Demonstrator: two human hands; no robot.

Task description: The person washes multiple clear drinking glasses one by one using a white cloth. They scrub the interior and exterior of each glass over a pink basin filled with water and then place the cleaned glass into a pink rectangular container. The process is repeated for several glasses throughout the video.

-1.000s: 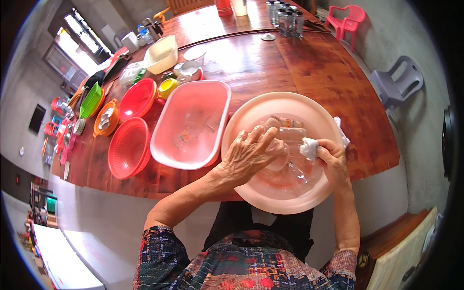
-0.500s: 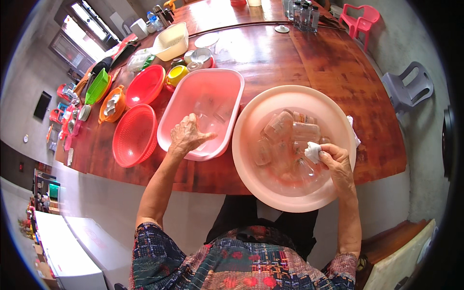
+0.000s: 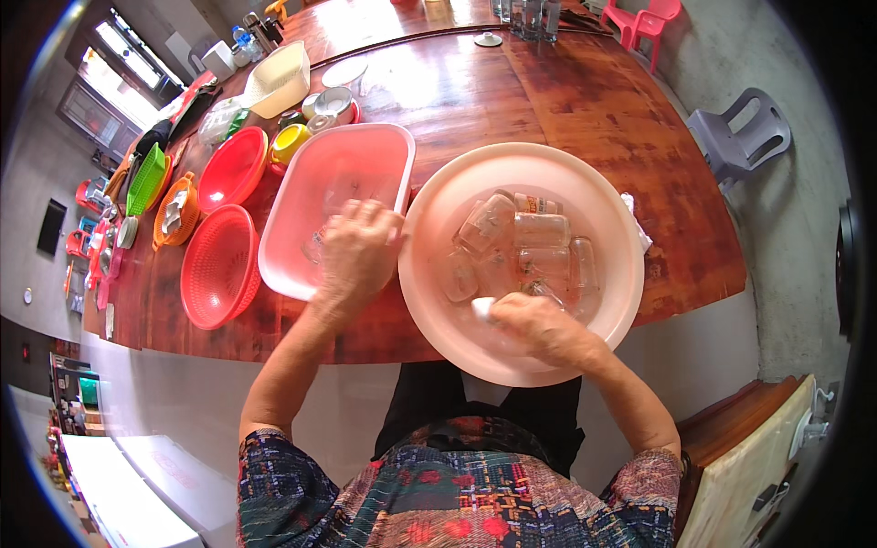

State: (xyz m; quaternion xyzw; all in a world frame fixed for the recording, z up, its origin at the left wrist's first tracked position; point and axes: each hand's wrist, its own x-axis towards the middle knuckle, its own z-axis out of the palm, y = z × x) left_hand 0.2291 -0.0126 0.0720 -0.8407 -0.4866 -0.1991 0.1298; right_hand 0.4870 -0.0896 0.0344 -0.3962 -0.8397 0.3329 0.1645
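**Hands over two pink tubs**

Head view: the left hand [image 3: 358,248] rests with fingers curled loosely on the rim of the rectangular pink tub [image 3: 301,247]. The right hand [image 3: 539,327] grips a small white cloth [image 3: 482,308] inside the round pink basin [image 3: 603,196], beside clear glass jars [image 3: 521,239] lying in water. Both tubs sit on the wooden tabletop [image 3: 585,100].

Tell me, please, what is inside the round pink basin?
The round pink basin holds several clear glass jars lying on their sides. The right hand reaches in and holds something small and white. What lies under the hand is covered.
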